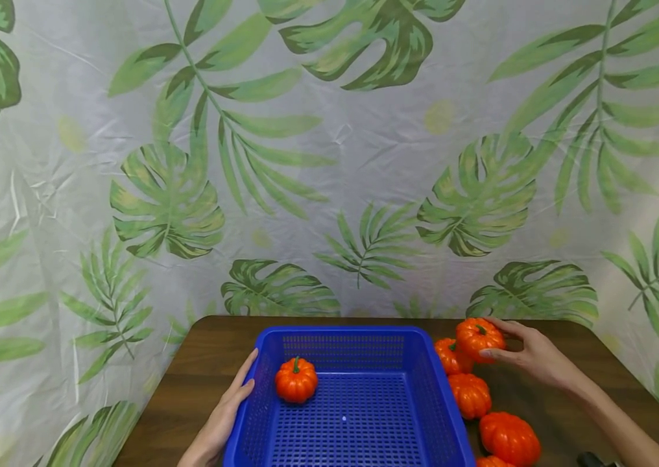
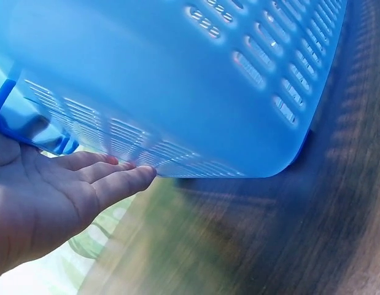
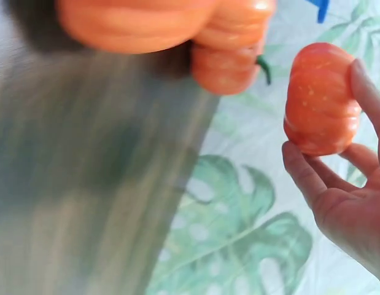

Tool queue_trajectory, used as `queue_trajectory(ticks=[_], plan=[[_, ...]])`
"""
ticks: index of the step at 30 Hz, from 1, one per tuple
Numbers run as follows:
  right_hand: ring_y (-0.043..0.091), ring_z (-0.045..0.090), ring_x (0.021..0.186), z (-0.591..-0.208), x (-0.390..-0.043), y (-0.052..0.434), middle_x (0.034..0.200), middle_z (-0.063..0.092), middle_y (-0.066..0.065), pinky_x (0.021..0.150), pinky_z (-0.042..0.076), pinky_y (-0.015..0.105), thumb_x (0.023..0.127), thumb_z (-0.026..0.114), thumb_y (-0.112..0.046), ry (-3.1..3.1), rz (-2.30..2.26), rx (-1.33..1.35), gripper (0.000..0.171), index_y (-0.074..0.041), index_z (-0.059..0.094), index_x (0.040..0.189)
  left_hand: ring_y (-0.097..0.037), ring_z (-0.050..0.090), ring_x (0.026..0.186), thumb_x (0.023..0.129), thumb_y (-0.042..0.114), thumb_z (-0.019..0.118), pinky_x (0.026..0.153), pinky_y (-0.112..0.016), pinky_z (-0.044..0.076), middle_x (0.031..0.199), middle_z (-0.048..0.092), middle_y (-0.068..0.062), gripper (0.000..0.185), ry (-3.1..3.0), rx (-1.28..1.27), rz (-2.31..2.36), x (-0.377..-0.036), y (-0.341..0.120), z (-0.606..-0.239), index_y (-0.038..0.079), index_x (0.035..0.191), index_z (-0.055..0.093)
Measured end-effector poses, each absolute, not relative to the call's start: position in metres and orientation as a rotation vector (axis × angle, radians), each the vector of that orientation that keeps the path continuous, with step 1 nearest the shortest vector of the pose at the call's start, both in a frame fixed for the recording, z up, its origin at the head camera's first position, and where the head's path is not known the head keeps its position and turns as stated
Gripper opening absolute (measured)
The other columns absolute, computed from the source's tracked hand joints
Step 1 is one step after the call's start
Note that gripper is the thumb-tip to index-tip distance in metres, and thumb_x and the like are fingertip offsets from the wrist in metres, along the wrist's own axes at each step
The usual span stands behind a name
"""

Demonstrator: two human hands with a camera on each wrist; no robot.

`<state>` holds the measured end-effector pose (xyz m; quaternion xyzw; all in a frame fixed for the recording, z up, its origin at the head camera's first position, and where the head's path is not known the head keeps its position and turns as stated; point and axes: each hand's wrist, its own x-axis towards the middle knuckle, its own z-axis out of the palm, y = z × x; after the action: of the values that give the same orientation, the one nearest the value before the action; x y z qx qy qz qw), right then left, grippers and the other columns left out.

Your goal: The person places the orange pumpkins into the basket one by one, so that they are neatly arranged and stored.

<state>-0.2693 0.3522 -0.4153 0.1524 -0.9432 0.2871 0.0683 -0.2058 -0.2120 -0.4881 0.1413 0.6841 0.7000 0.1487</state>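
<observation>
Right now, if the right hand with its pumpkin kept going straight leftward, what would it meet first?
Probably the blue basket, at its right wall; the right hand grips the small orange pumpkin just beside it, though depth is unclear.

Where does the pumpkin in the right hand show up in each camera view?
Head: the held pumpkin is right of the blue basket, at the table's far edge, gripped by the right hand.
Left wrist: not in it; only the basket wall and the left hand.
Right wrist: upper right, between fingers and thumb.
Shared landmark: the leaf-print backdrop.
</observation>
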Motion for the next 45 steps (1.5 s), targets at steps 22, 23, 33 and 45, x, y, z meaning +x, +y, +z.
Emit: queue_trajectory(ticks=[22, 23, 33, 45], plan=[[0.046, 0.059, 0.128, -0.379, -0.298, 0.263, 0.150, 0.049, 0.030, 0.088, 0.060, 0.032, 0.095, 0.077, -0.029, -2.833, 1.354, 0.761, 0.076, -0.004, 0.042, 0.157, -0.024, 0.032, 0.149, 0.115, 0.038, 0.026, 0.108, -0.026, 0.043, 0.175, -0.007, -0.011, 0.060, 1.941, 0.396, 2.035, -0.206, -0.211, -0.488, 0.032, 0.168, -0.003], [0.046, 0.058, 0.129, -0.378, -0.299, 0.258, 0.151, 0.049, 0.029, 0.090, 0.060, 0.033, 0.095, 0.077, -0.029, -2.830, 1.338, 0.792, 0.075, -0.004, 0.043, 0.157, -0.028, 0.029, 0.150, 0.115, 0.038, 0.026, 0.108, -0.027, 0.043, 0.175, -0.006, -0.011, 0.060, 1.947, 0.389, 2.037, -0.206, -0.211, -0.488, 0.032, 0.168, -0.003], [0.043, 0.060, 0.127, -0.377, -0.308, 0.214, 0.146, 0.055, 0.029, 0.093, 0.058, 0.030, 0.092, 0.079, -0.026, -2.805, 1.286, 1.024, 0.072, -0.004, 0.048, 0.154, -0.037, 0.024, 0.151, 0.115, 0.037, 0.027, 0.109, -0.032, 0.042, 0.175, -0.004, -0.012, 0.059, 1.961, 0.357, 2.060, -0.206, -0.210, -0.490, 0.032, 0.168, 0.001], [0.042, 0.059, 0.127, -0.386, -0.313, 0.165, 0.145, 0.054, 0.027, 0.097, 0.058, 0.037, 0.092, 0.080, -0.025, -2.834, 1.358, 1.170, 0.071, -0.004, 0.050, 0.153, -0.034, 0.029, 0.150, 0.115, 0.037, 0.026, 0.108, -0.031, 0.043, 0.176, -0.003, -0.011, 0.059, 1.949, 0.388, 2.057, -0.205, -0.211, -0.490, 0.032, 0.168, -0.001]])
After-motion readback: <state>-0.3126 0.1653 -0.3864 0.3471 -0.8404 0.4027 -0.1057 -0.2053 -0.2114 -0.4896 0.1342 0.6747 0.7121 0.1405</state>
